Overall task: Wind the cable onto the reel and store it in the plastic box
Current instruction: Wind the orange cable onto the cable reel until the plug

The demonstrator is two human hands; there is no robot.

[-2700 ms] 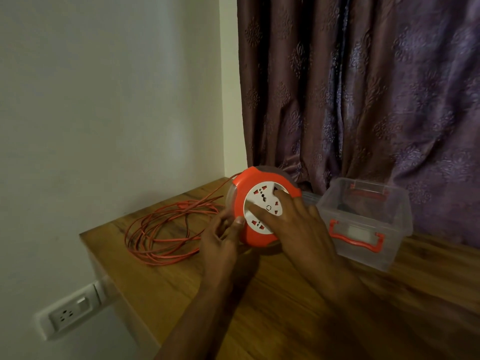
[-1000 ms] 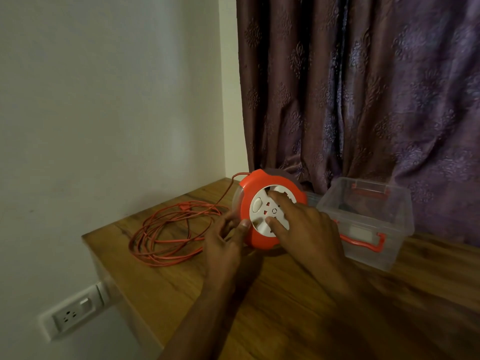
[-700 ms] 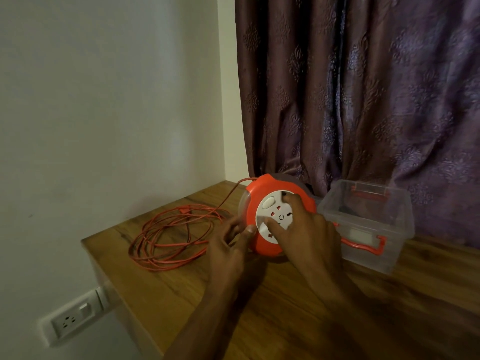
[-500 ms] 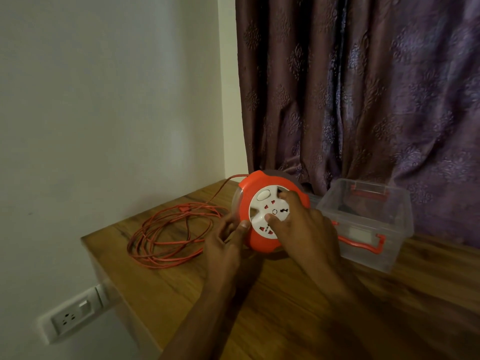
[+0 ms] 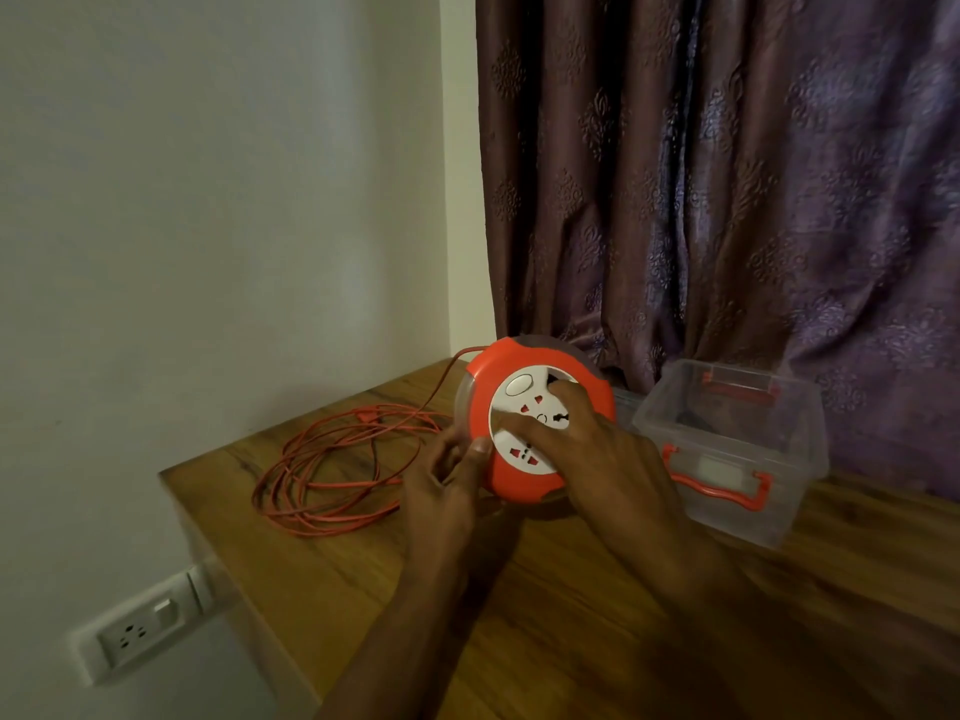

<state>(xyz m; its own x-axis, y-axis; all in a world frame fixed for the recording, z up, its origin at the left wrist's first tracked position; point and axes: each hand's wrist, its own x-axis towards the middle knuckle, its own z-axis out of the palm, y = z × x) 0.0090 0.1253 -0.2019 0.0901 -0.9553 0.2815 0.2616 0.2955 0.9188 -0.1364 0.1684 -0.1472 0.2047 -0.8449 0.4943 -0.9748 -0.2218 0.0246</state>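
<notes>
An orange reel (image 5: 524, 491) with a white socket face stands tilted on edge on the wooden table (image 5: 597, 631). My left hand (image 5: 447, 480) grips its left rim, thumb on the orange edge. My right hand (image 5: 592, 449) lies on the white face with fingers spread across the sockets. A loose coil of orange cable (image 5: 332, 465) lies on the table to the left, and one strand rises from it to the top of the reel. A clear plastic box (image 5: 737, 449) with orange handles stands open just right of the reel.
A white wall runs along the left, with a wall socket (image 5: 140, 631) below the table's left edge. A purple patterned curtain (image 5: 727, 189) hangs behind the reel and box. The table corner lies close to the cable coil.
The white socket face has turned under my right hand, its round button now at the upper left. My left hand stays on the rim. The coil looks much the same.
</notes>
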